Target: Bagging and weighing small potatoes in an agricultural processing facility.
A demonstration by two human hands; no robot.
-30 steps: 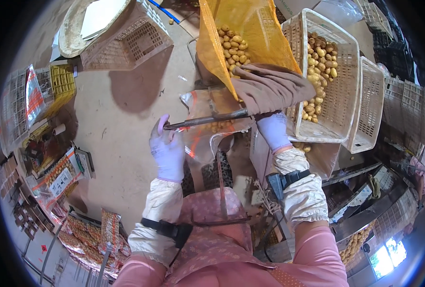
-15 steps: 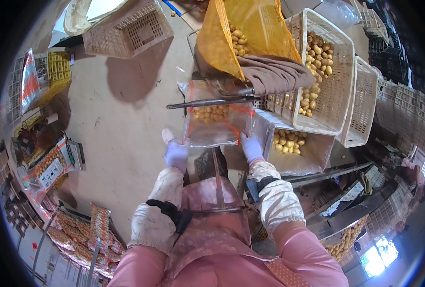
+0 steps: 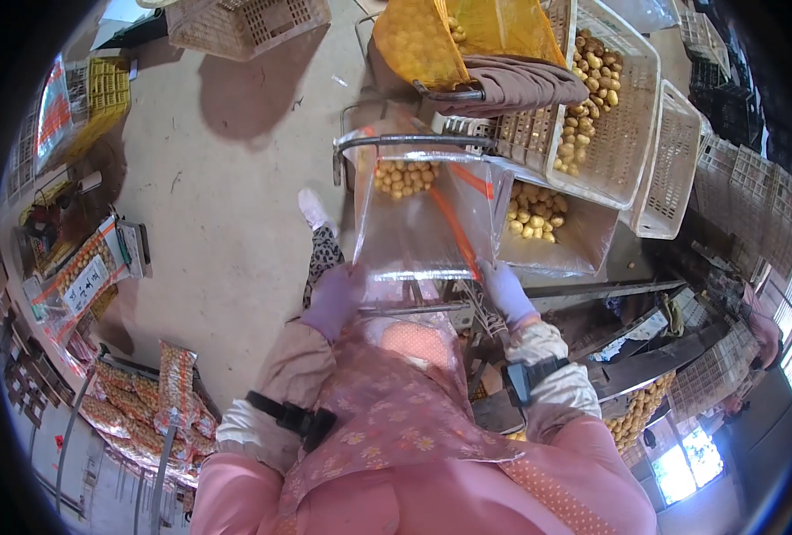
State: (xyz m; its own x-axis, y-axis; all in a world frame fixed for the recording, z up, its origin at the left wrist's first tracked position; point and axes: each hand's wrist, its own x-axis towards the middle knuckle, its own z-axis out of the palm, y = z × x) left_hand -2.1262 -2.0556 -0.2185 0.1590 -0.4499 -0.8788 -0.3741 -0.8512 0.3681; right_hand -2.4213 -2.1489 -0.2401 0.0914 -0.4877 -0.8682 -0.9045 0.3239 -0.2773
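A clear plastic bag point(image 3: 414, 223) with orange stripes and potatoes point(image 3: 405, 178) is stretched below a dark metal bar point(image 3: 414, 141). At the bag's lower left corner my left hand point(image 3: 333, 294), in a lilac glove, is closed on the plastic. My right hand point(image 3: 503, 290), gloved alike, pinches the bag's lower right corner. Beside the bag stands a lined crate point(image 3: 583, 250) of potatoes, with a pale crate point(image 3: 627, 160) of potatoes above it. An orange mesh sack point(image 3: 414, 45) with brown cloth point(image 3: 525, 85) draped before it lies beyond the bar.
Stacked crates stand at far left point(image 3: 102, 116), top point(image 3: 244, 27) and right point(image 3: 663, 205). Packed bags point(image 3: 137, 401) lie at lower left, a small station point(image 3: 84, 276) above them. Metal rails point(image 3: 610, 339) run at my right, and another person point(image 3: 761, 330) is at the far right edge.
Both hands have left the metal bar, taken the bag's lower corners and drawn it wider toward my body. The bar now sits higher in view. My left foot has appeared further out.
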